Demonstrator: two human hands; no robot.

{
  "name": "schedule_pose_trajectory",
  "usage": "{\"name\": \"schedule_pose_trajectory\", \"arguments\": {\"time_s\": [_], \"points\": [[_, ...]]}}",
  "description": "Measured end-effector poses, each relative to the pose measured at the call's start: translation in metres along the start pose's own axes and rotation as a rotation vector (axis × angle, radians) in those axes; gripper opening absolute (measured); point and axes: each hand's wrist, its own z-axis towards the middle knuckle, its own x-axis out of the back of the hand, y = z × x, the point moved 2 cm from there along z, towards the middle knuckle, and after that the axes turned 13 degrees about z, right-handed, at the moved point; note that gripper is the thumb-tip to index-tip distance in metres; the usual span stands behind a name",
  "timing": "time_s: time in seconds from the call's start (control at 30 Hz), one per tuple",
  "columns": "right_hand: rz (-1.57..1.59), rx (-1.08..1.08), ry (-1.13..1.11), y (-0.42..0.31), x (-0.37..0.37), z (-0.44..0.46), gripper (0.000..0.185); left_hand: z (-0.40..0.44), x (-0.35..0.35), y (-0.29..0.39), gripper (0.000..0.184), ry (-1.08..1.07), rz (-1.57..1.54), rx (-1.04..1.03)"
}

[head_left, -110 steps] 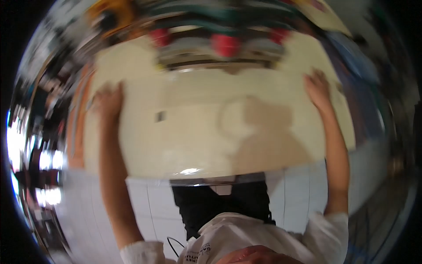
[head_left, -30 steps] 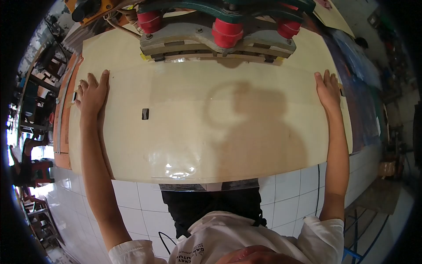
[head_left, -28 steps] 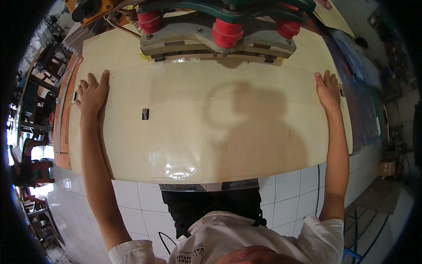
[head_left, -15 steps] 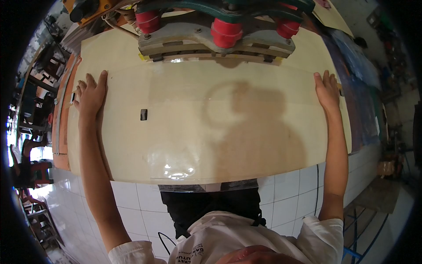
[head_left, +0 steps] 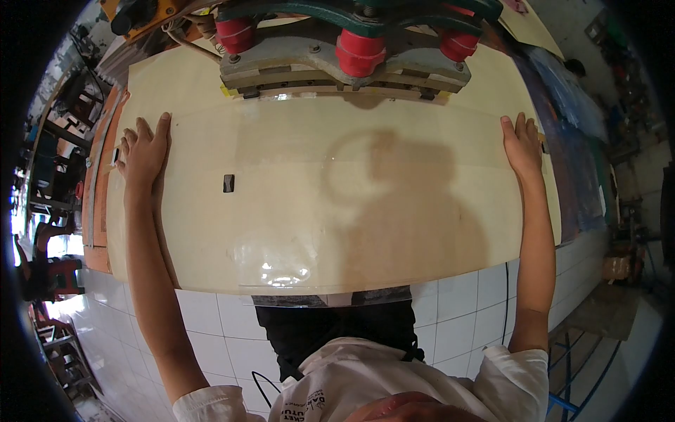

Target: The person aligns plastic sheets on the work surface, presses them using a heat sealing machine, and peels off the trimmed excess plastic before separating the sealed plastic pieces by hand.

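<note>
My left hand lies flat with fingers spread near the left edge of a cream-coloured board. Toward the board's right edge, my right hand rests with its fingers stretched out; it holds nothing. Between my hands a clear plastic sheet covers the middle of the board and overhangs its front edge. A small dark rectangular piece sits to the right of my left forearm. Beyond my hands, a machine's long metal bar spans the back of the board, close to the plastic sheet's far edge.
Red cylindrical mounts join the metal bar to a green frame above. Folded clear plastic is piled at the right. An orange-brown panel borders the left side. White floor tiles show below, with a blue metal frame at lower right.
Both hands stay in the same places on the board. The whole view has shifted very slightly; nothing else visibly differs.
</note>
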Motion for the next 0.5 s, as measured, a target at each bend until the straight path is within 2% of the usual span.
{"name": "schedule_pose_trajectory", "arguments": {"time_s": [0.5], "points": [[0.019,0.026,-0.004,0.001,0.000,0.002,0.080,-0.007,0.011,0.005,0.093,-0.040,-0.005,0.004]]}}
